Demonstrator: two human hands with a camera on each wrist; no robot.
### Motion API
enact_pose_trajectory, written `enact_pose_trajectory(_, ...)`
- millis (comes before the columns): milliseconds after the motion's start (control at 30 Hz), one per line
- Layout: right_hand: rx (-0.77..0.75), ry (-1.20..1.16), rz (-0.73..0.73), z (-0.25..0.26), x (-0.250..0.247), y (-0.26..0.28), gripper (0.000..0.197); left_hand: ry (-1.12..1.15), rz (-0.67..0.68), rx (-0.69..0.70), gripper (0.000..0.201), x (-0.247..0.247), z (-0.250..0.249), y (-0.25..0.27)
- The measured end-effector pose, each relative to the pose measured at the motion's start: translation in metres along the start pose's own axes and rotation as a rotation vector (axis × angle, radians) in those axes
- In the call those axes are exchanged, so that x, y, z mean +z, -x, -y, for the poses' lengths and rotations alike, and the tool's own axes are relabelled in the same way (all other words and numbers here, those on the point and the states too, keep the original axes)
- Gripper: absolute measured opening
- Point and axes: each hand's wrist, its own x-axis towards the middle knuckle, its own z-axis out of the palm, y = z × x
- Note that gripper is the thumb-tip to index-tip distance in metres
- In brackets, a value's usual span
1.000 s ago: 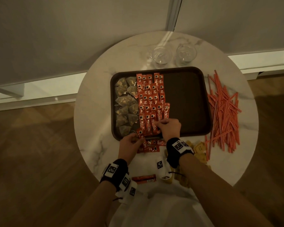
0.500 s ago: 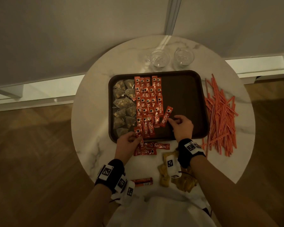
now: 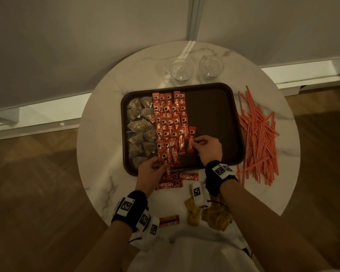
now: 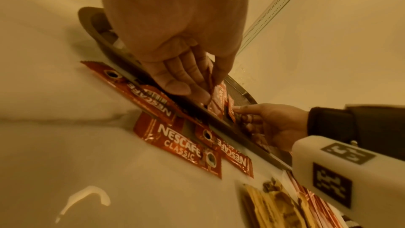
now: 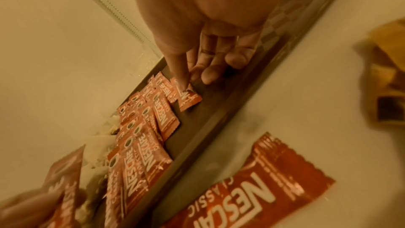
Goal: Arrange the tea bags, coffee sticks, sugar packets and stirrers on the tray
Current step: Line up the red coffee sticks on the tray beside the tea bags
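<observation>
A dark brown tray [image 3: 210,114] holds tea bags [image 3: 139,122] in its left column and rows of red coffee sticks [image 3: 171,118] beside them. My right hand [image 3: 194,143] pinches the right edge of one coffee stick [image 3: 191,139] that lies upright at the end of the rows; in the right wrist view the thumb [image 5: 183,77] presses it down. At the tray's front rim, my left hand [image 3: 161,165] pinches another coffee stick [image 3: 167,169] between thumb and fingers [image 4: 175,84]. Red stirrers [image 3: 257,134] lie right of the tray. Yellow sugar packets [image 3: 193,214] sit by my right wrist.
Loose coffee sticks [image 3: 169,184] lie on the white marble table [image 3: 100,146] just before the tray, and one more [image 3: 169,220] near the front edge. Two glasses [image 3: 181,69] stand behind the tray. The tray's right half is bare.
My right hand has turned its coffee stick from tilted to upright beside the rows. My left hand stays at the tray's front rim with its stick.
</observation>
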Motion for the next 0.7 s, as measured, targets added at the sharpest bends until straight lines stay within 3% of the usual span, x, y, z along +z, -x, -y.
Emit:
enact_pose_trajectory(433, -0.089, -0.006, 0.01, 0.003, 0.007, 0.004, 0.01, -0.114, 0.046, 0.077, 0.011, 0.013, -0.012, -0.011)
enact_pose_trajectory(700, -0.036, -0.064, -0.024, 0.002, 0.005, -0.003, 0.036, -0.11, 0.059, 0.061, 0.013, 0.015, -0.008, -0.009)
